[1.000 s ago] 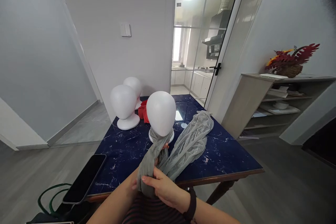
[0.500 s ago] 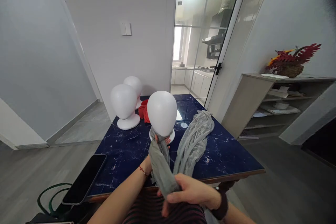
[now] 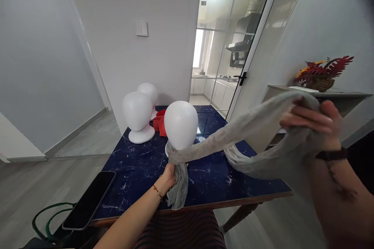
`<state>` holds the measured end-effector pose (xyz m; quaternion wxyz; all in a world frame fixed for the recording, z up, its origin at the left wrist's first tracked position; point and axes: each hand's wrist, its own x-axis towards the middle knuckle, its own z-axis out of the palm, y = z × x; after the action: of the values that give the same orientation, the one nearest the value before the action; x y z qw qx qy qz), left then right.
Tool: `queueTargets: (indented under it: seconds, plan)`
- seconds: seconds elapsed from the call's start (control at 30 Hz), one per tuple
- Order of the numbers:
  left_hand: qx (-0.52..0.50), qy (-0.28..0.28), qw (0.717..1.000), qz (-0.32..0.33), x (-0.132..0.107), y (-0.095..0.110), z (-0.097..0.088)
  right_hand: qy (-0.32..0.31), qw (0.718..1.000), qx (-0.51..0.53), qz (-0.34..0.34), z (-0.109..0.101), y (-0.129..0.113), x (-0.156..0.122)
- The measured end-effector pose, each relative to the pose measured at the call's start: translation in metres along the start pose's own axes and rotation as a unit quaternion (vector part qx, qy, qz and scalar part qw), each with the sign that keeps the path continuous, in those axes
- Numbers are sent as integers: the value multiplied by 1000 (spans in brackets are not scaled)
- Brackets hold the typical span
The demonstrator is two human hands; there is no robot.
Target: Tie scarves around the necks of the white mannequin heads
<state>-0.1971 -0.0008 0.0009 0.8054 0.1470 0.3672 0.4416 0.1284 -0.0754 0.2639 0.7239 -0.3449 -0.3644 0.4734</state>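
Note:
A white mannequin head (image 3: 181, 124) stands on the dark blue marbled table (image 3: 134, 171), with a grey scarf (image 3: 210, 144) looped about its neck. At the base of that neck, my left hand (image 3: 169, 176) is closed on the scarf, its fingers partly hidden by the cloth. One short end hangs below it towards the table's front edge. Far out to the right, my right hand (image 3: 312, 118), blurred by motion, grips the long part and holds it taut above the table. More of the scarf droops from that hand back to the tabletop.
Two more white heads, a nearer one (image 3: 137, 112) and a farther one (image 3: 148, 92), stand at the back left. Red cloth (image 3: 159, 122) lies beside them. A phone (image 3: 89, 200) rests at the left edge. A shelf (image 3: 344, 93) with a flower basket (image 3: 323, 78) stands right.
My right hand has swung from the front edge up and far to the right, drawing the scarf out with it. My left hand stays at the neck of the head.

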Motion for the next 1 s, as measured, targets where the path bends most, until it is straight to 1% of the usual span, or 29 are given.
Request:
queueTargets:
  seconds: [0.03, 0.07, 0.1, 0.13, 0.2, 0.27, 0.33, 0.37, 0.4, 0.43, 0.47, 0.53, 0.6, 0.67, 0.7, 0.73, 0.8, 0.83, 0.9, 0.97, 1.0]
  plan:
    - [0, 1, 1000, -3, -1, 1, 1, -97, 995, 3, -9, 23, -6, 9]
    - [0, -5, 1000, -4, -3, 3, 2, -177, 984, -13, -4, 47, -9, 19]
    - [3, -14, 1000, -4, -3, 4, 3, -245, 969, -40, 3, 71, -11, 30]
    - [7, -25, 1000, -4, -4, 5, 4, -292, 954, -64, 14, 95, -11, 41]
    - [10, -43, 999, -2, -3, 6, 3, -362, 928, -88, 33, 141, -7, 66]
    - [2, -52, 999, -2, -1, 6, 1, -405, 904, -113, 75, 184, 3, 92]
    - [-12, -58, 998, -6, 1, 5, 0, -437, 881, -133, 123, 218, 20, 119]
    - [-20, -59, 998, -4, 1, 4, -1, -432, 879, -136, 151, 230, 30, 134]
    - [-29, -59, 998, -1, 0, 4, 0, -412, 883, -132, 182, 237, 41, 148]
    - [-38, -57, 998, 0, -1, 4, 1, -383, 889, -123, 216, 240, 52, 162]
    - [-47, -56, 997, -4, -3, 4, 2, -348, 897, -110, 251, 238, 64, 175]
    - [-60, -61, 996, -27, -8, 6, 5, -268, 908, -71, 314, 224, 86, 197]
    - [-67, -75, 994, -51, -12, 7, 7, -186, 913, -19, 361, 199, 104, 210]
    - [-75, -94, 991, -55, -14, 7, 8, -116, 911, 30, 395, 169, 119, 213]
    - [-79, -104, 990, -55, -14, 8, 8, -91, 908, 46, 407, 153, 126, 212]
    - [-81, -114, 988, -58, -13, 8, 8, -74, 905, 56, 416, 138, 131, 209]
    - [-83, -126, 987, -54, -11, 8, 8, -63, 900, 58, 428, 110, 141, 201]
    - [-82, -120, 988, -43, -9, 8, 8, -62, 898, 57, 432, 96, 145, 196]
    - [-78, -91, 993, -13, -6, 8, 8, -65, 893, 59, 441, 74, 152, 186]
    - [-69, -62, 996, 7, -2, 9, 7, -77, 893, 55, 440, 57, 160, 176]
    - [-65, -57, 996, 9, 0, 8, 6, -87, 894, 47, 436, 52, 165, 170]
